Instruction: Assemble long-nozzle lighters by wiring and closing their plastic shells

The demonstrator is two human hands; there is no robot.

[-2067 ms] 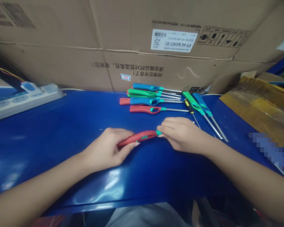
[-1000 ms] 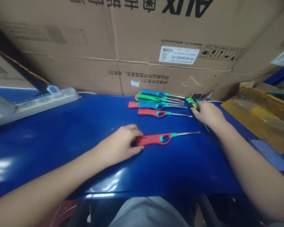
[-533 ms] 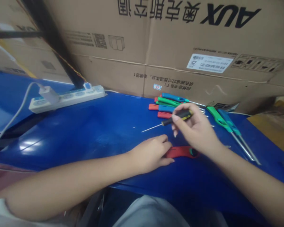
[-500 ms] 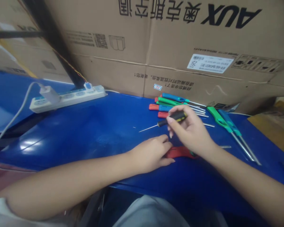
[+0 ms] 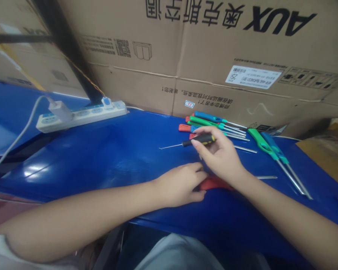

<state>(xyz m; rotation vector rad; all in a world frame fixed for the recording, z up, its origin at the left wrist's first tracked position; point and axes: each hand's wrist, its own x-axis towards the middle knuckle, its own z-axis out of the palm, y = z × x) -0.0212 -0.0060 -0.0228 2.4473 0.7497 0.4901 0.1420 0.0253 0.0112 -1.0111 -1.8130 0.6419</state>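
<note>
one upside-down aux logo [image 5: 280, 17] marks the carton [image 5: 157, 63] behind the held screwdriver [image 5: 198, 140].

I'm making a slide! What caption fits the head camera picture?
Right hand pinches a slim black-and-yellow screwdriver; left hand rests against a red plastic utility lighter on a glossy blue table.

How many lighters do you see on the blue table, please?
Seven: blue, green, blue, red in a row; green, blue to its right; red under the left hand. More may hide.

Cardboard cartons [image 5: 146, 63] (printed AUX) back the glossy blue bench [image 5: 95, 161]; a white power strip [image 5: 81, 117] lies there.
</note>
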